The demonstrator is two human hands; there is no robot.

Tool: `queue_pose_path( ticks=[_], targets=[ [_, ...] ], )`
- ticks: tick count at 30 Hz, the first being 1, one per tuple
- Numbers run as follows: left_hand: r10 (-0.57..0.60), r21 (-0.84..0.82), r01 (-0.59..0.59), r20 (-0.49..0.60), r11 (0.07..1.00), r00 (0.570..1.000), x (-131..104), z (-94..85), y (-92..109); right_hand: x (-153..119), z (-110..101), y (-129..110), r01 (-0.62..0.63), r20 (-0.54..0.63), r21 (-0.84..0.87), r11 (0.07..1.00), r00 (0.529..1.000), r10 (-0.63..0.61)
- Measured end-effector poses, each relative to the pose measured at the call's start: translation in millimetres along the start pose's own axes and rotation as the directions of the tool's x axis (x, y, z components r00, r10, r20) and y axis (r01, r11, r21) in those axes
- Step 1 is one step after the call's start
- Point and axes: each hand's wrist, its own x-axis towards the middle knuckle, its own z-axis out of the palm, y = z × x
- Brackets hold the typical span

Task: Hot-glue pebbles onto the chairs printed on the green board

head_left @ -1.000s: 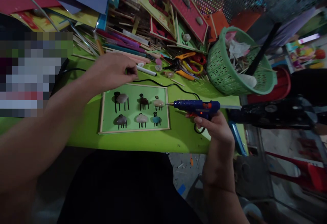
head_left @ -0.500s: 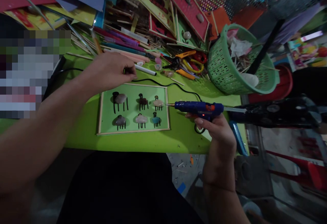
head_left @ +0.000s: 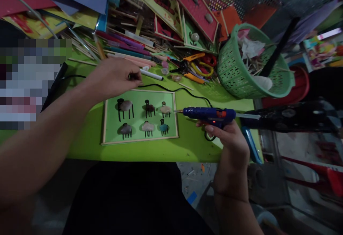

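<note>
The bright green tabletop bore a flat green rectangular panel with pale wooden edging. The left hand was beside its upper edge, fingers curled; whether they pinched anything could not be told. The right hand was clamped around a blue plastic glue gun, its metal nozzle at the right edging. Six rounded stones already sat among black legs; anything left was unclear. Since the earlier frame, the view had shifted slightly; the arrangement hadn't.
</note>
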Motion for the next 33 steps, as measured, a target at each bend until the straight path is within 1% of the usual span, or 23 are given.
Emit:
queue_pose_path(
  ticks=[4,7,10,13,18,24,29,33],
  targets=[
    [0.016,0.013,-0.016,-0.01,1.0,1.0,0,-0.8,1,0,-4,3,-0.006,0.011,-0.038,0.999,1.0,0.006],
    [0.044,-0.036,-0.044,-0.013,0.998,0.999,-1,-1.5,-1,0,-7,7,-0.028,-0.009,-0.046,0.999,1.0,0.027],
    [0.08,-0.082,-0.079,0.007,0.994,0.997,-2,-1.9,-3,-1,-6,8,-0.028,-0.044,-0.03,0.999,0.999,0.027],
    [0.083,-0.043,-0.082,0.033,0.996,0.996,-1,-2.1,-3,-2,-2,6,-0.035,-0.036,-0.031,0.999,0.999,0.034],
    [0.118,-0.004,-0.117,0.038,0.993,0.992,2,-1.2,-4,-2,-2,5,-0.041,-0.028,-0.039,0.998,0.999,0.04],
    [0.102,-0.025,-0.101,0.044,0.995,0.994,1,0.1,-4,-1,-4,10,-0.026,-0.025,-0.042,0.999,0.999,0.025],
    [0.056,-0.004,-0.056,0.065,0.998,0.996,1,-2.3,1,1,-3,9,-0.024,0.002,-0.064,0.998,1.0,0.024],
    [0.041,-0.004,-0.041,0.069,0.999,0.997,1,-3.2,1,2,-6,11,-0.009,0.029,-0.064,0.998,1.0,0.011]
  ],
)
